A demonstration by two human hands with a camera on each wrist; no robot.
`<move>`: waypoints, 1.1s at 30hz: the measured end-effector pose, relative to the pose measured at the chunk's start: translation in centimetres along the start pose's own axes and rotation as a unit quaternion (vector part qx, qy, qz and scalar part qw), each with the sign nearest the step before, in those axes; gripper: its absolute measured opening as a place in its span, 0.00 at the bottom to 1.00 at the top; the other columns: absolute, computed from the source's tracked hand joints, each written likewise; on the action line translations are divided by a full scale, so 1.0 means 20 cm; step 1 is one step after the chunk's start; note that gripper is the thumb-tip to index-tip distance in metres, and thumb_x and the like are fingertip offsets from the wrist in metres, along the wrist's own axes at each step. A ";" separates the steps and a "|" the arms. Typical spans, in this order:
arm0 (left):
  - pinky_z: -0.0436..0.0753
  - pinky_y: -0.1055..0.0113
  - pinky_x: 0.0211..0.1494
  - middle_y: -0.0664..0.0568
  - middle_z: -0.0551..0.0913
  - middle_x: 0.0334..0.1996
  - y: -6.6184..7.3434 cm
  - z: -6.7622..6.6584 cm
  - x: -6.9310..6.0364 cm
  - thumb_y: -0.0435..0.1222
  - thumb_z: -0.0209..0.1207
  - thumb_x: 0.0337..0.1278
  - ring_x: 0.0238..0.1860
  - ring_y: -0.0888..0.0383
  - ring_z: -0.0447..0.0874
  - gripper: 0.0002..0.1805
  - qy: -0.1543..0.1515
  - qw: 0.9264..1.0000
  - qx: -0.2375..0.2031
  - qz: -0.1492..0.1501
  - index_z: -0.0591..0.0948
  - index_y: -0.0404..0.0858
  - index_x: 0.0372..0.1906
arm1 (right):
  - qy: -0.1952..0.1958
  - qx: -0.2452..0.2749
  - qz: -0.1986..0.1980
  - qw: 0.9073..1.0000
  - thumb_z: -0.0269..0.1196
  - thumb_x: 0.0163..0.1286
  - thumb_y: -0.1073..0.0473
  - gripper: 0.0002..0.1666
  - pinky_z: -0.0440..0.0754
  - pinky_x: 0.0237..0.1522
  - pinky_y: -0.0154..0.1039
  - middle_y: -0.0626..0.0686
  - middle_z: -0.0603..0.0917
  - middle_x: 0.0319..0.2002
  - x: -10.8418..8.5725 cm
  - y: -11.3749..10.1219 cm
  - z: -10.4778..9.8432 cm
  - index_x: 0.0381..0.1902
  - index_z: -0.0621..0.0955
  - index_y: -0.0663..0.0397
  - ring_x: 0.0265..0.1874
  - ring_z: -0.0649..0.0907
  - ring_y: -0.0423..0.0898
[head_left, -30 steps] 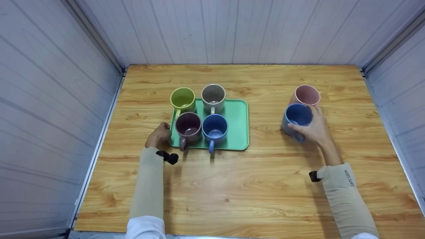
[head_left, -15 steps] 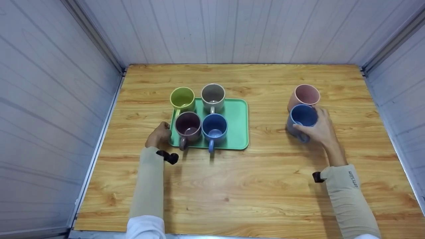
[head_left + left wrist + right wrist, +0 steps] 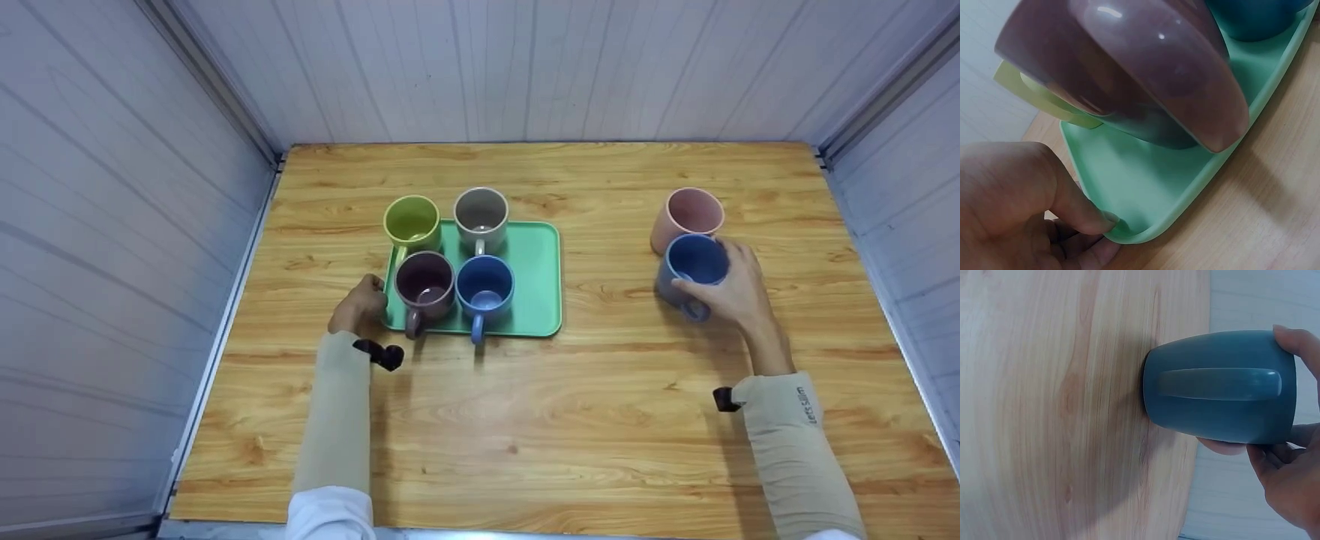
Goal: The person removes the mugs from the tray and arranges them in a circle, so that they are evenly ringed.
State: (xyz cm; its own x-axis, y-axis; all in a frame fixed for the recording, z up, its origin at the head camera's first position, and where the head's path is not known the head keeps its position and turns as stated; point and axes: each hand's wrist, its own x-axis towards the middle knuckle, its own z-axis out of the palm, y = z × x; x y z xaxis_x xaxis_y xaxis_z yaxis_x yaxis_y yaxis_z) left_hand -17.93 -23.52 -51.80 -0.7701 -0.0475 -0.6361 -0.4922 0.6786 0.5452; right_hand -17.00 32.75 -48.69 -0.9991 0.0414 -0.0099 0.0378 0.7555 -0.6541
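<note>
My left hand (image 3: 360, 306) pinches the left edge of a green tray (image 3: 538, 279); the left wrist view shows the thumb (image 3: 1081, 211) over the rim near a corner. On the tray stand a purple mug (image 3: 425, 289), a bright blue mug (image 3: 486, 294), a yellow-green mug (image 3: 412, 225) and a grey mug (image 3: 481, 217), handles toward me. At the right, my right hand (image 3: 739, 294) holds a dull blue mug (image 3: 694, 266) near its rim, thumb on one side and fingers on the other. The mug is upright, its base at or just above the tabletop; I cannot tell which.
A pink mug (image 3: 666, 226) stands just behind the dull blue one, partly hidden by it. The wooden table (image 3: 517, 435) is bounded by a pale back wall (image 3: 480, 75) and side walls. The tray's right part is bare green.
My right hand and the dull blue mug have shifted to the right, in front of the pink mug. My left hand and the tray have kept their place.
</note>
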 end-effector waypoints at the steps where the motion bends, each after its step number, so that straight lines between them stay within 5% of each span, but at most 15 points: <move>1: 0.64 0.56 0.59 0.44 0.67 0.56 0.00 0.00 0.00 0.33 0.38 0.54 0.56 0.48 0.63 0.23 0.001 1.000 0.001 0.001 0.61 0.38 0.58 | 0.001 -0.002 0.000 1.000 0.72 0.49 0.38 0.63 0.60 0.60 0.65 0.68 0.60 0.66 0.00 0.00 0.00 0.72 0.56 0.63 0.62 0.63 0.65; 20: 0.64 0.55 0.61 0.43 0.67 0.57 0.00 0.00 0.00 0.33 0.39 0.56 0.56 0.47 0.63 0.23 -0.003 1.000 -0.002 -0.002 0.62 0.38 0.59 | -0.014 -0.003 -0.021 1.000 0.74 0.49 0.42 0.61 0.58 0.60 0.69 0.68 0.59 0.69 -0.01 0.10 -0.09 0.73 0.57 0.61 0.65 0.61 0.69; 33: 0.65 0.57 0.60 0.43 0.67 0.56 0.00 0.00 0.00 0.32 0.37 0.56 0.55 0.49 0.64 0.24 -0.004 1.000 0.010 0.003 0.61 0.36 0.60 | -0.037 0.028 0.000 0.999 0.73 0.51 0.45 0.61 0.53 0.65 0.67 0.67 0.54 0.72 -0.01 0.15 -0.14 0.74 0.54 0.59 0.70 0.56 0.68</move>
State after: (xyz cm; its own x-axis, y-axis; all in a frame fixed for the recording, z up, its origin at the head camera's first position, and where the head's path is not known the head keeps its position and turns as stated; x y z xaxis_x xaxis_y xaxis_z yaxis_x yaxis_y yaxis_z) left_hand -18.02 -23.50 -51.73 -0.7694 -0.0377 -0.6376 -0.4796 0.6934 0.5377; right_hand -16.55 36.92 -48.52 -0.9979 -0.0089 -0.0649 0.0388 0.7174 -0.6956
